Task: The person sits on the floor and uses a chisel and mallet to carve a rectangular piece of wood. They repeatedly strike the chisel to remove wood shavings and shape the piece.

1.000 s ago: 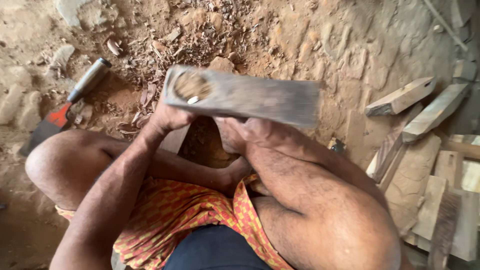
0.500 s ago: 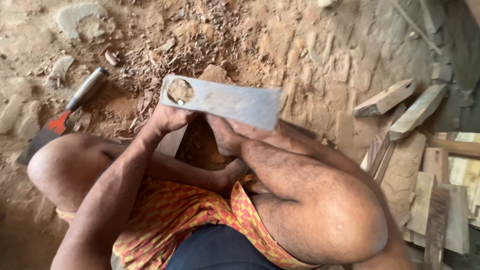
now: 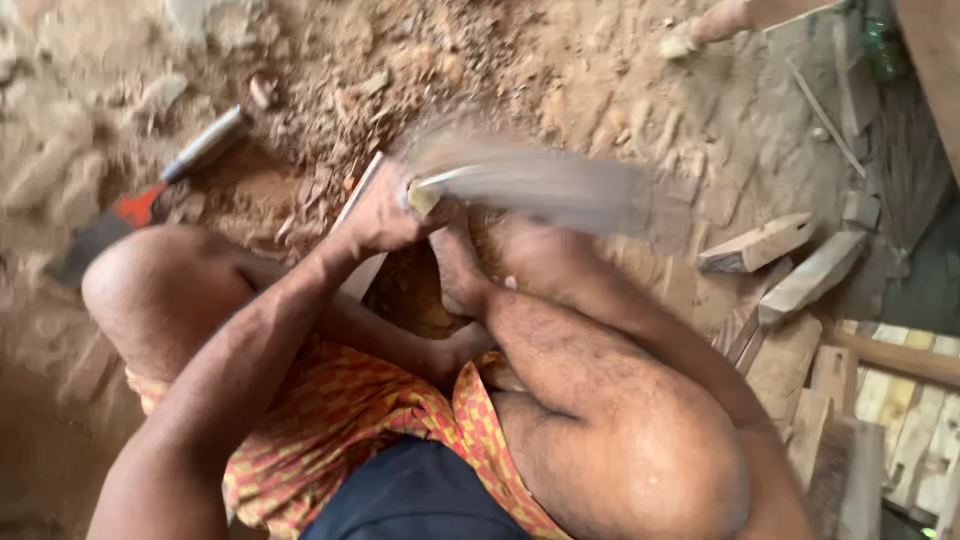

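Fingers [image 3: 385, 205] of the left hand [image 3: 380, 215] curl tight around the near end of a broad grey blade [image 3: 540, 185], which is smeared by motion blur above the sandy ground [image 3: 620, 90]. Whether the right hand, hidden behind the raised leg, grips anything cannot be told. Below the blade, a pale wooden slat [image 3: 360, 240] stands against a brown wood block [image 3: 415, 290] between the squatting person's knees. Offcut planks [image 3: 880, 400] lie stacked at right, two loose wood pieces [image 3: 790, 260] nearby. A red-necked hatchet [image 3: 140, 205] lies well apart on the dirt at left.
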A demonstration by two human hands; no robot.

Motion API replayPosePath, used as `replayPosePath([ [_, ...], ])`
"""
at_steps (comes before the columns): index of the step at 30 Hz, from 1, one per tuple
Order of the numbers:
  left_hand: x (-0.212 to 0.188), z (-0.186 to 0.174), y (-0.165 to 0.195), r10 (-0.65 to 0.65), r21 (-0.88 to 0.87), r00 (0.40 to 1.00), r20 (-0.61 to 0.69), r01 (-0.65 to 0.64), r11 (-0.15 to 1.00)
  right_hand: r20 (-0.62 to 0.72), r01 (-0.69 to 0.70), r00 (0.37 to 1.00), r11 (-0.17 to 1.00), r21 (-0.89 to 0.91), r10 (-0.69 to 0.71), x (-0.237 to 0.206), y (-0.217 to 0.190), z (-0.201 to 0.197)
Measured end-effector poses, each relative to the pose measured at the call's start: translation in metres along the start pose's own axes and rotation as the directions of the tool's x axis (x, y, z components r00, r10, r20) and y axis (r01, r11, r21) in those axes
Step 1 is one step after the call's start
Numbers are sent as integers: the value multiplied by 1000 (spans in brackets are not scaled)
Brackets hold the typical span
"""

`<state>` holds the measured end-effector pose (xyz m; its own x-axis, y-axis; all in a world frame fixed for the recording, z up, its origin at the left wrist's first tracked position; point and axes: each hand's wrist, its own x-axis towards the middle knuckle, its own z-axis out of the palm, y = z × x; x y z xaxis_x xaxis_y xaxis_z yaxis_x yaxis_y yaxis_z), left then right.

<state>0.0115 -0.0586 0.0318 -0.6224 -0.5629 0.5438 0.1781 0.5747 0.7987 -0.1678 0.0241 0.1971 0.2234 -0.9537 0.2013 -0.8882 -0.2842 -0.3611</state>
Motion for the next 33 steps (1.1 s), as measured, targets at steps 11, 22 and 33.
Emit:
replayPosePath([
  [11,8,-19,3,-164,-106,985,61,169,980,-136,-123,975,935,332,177,-42,21,53],
  [22,-4,-5,-15,-225,-225,971,77,237,945,26,-157,986,976,-153,163,-36,44,87],
  [33,-5,-4,-27,-365,-153,905,219,402,903,-293,49,929,707,705,227,-75,107,120],
])
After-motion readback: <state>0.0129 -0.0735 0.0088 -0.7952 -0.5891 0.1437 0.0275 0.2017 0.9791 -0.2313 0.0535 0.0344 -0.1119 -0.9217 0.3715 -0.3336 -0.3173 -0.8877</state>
